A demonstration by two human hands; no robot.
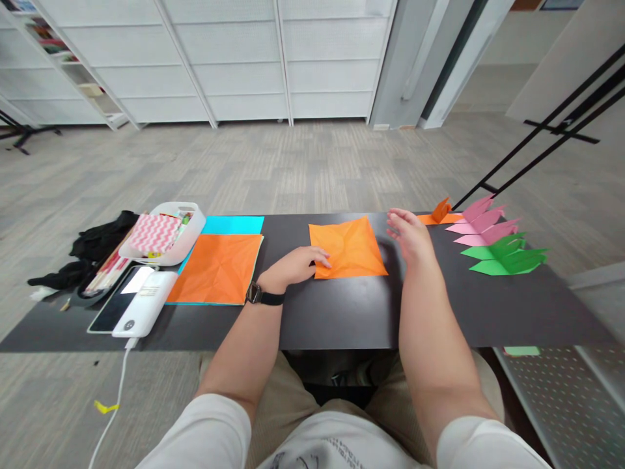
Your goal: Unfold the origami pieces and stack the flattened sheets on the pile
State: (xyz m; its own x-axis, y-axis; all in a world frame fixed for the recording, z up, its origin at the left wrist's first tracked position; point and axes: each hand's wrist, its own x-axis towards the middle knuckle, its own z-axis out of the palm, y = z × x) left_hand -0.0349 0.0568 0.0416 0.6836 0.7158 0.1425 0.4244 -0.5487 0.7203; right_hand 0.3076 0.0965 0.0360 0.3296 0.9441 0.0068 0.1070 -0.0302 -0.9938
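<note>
Ideally, light, even pressure would steady the creased sheet [349, 244], which lies on the desk [336, 312] between both hands. The left hand [299, 266] touches its left edge, whether pinching I cannot tell; the right hand [411, 236] is apart, its grip loose and empty.

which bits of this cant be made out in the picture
All in the head view:
Orange sheet: its underside, turned toward the table.
Left hand: whether it pinches the sheet or only rests on it, too small to tell.
White basket: what lies beneath the pink patterned thing, which covers it.
Watch: its display, too small to read.
White cable: its far end, cut off by the bottom edge.
</note>
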